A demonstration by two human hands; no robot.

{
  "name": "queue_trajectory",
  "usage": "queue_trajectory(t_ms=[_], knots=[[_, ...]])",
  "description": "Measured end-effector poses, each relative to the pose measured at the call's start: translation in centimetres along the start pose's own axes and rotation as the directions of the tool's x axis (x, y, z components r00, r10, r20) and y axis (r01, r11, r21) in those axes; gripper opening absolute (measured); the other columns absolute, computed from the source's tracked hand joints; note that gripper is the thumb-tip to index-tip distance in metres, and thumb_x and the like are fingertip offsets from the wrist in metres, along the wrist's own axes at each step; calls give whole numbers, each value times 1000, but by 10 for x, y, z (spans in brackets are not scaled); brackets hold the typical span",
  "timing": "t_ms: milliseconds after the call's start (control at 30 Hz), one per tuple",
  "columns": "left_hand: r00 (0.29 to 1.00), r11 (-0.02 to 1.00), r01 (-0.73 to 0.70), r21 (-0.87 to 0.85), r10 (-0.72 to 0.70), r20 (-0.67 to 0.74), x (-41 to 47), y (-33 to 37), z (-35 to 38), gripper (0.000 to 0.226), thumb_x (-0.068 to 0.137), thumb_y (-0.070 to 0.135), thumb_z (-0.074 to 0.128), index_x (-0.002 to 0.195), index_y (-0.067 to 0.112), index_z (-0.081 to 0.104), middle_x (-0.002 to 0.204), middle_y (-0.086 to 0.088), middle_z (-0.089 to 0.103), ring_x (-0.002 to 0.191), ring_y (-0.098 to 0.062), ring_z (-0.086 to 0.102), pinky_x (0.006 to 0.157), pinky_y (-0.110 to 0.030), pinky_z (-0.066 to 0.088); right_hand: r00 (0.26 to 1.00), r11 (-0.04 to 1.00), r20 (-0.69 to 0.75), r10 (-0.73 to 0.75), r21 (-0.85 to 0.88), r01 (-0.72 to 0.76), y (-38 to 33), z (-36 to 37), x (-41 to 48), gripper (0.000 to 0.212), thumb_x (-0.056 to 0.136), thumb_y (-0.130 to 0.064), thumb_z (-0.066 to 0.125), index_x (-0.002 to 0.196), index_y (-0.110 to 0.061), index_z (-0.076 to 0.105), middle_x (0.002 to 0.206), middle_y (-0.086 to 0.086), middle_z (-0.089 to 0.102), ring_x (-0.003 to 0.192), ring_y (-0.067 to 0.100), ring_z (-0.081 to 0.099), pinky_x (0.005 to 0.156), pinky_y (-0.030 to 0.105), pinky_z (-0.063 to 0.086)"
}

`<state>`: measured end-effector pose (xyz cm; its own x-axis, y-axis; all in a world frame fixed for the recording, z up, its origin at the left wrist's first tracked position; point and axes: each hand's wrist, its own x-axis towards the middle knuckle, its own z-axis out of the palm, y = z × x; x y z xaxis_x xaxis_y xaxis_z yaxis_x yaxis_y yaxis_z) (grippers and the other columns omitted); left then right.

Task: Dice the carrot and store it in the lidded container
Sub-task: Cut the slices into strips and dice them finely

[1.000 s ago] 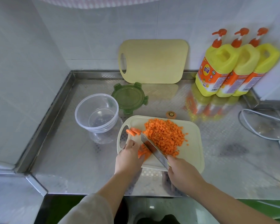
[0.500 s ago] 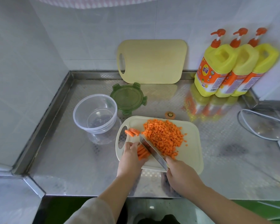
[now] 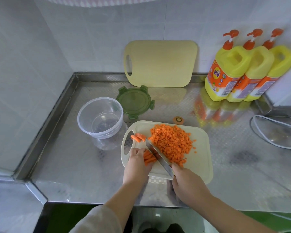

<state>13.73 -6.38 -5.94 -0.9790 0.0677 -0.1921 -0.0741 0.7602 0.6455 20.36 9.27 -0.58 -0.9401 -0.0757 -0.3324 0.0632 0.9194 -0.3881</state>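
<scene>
A pale cutting board [image 3: 200, 158] lies on the steel counter with a heap of diced carrot [image 3: 172, 143] on it. My left hand [image 3: 137, 163] holds a bundle of carrot sticks [image 3: 149, 158] down on the board's near left part. My right hand [image 3: 186, 184] grips the handle of a knife [image 3: 158, 154], whose blade lies across the sticks' right ends. Two or three carrot slices [image 3: 138, 137] lie near the board's handle hole. The clear round container [image 3: 100, 117] stands empty left of the board, its green lid [image 3: 135, 101] flat behind it.
A second cutting board [image 3: 160, 63] leans on the back wall. Three yellow pump bottles [image 3: 242, 71] stand at the back right. A carrot end [image 3: 178, 119] lies behind the board. A glass lid [image 3: 275, 132] rests at the right. The counter has raised rims at left and back.
My left hand has slid back toward me along the carrot sticks, and the knife has followed it leftward, cutting the sticks shorter.
</scene>
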Motion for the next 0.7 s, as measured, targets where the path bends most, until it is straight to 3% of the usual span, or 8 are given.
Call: queue_trajectory(t_ms=[200, 333, 500, 567, 700], knots=[[999, 992, 25, 124, -29, 30, -6, 0, -4, 56, 86, 38, 66, 135, 24, 43, 128, 6, 37, 99, -16, 59, 80, -30, 54, 1000, 999, 22, -22, -33, 23, -3, -6, -1, 16, 96, -20, 36, 109, -21, 45, 89, -9, 42, 88, 17, 60, 72, 29, 46], [999, 998, 45, 39, -46, 29, -5, -1, -5, 55, 85, 26, 69, 135, 20, 46, 126, 3, 39, 102, -15, 58, 90, -31, 52, 998, 997, 33, -50, -62, 52, -5, -5, -1, 16, 97, -23, 37, 111, -22, 43, 90, -10, 40, 82, 14, 56, 73, 28, 48], [999, 999, 49, -20, -48, 22, -6, -1, -6, 52, 84, 24, 70, 132, 19, 51, 117, 6, 40, 94, -9, 54, 91, -28, 51, 998, 996, 30, -56, -63, 58, -4, -7, 1, 15, 96, -20, 37, 109, -22, 43, 86, -11, 40, 75, 11, 48, 71, 27, 46], [999, 999, 44, 3, -44, 21, -8, 0, -7, 47, 85, 32, 68, 129, 22, 53, 117, 7, 42, 94, -10, 56, 87, -30, 52, 999, 998, 25, -45, -52, 46, -2, -8, 3, 7, 97, -19, 35, 97, -25, 38, 77, -13, 39, 76, 13, 52, 70, 27, 45], [999, 993, 19, 120, -15, -35, -10, 4, -11, 41, 87, 54, 58, 118, 28, 51, 117, 13, 44, 95, -9, 58, 71, -25, 48, 1000, 999, 4, -23, -24, 23, 2, -9, 7, 11, 98, -19, 35, 90, -26, 31, 70, -12, 38, 70, 12, 50, 63, 25, 40]])
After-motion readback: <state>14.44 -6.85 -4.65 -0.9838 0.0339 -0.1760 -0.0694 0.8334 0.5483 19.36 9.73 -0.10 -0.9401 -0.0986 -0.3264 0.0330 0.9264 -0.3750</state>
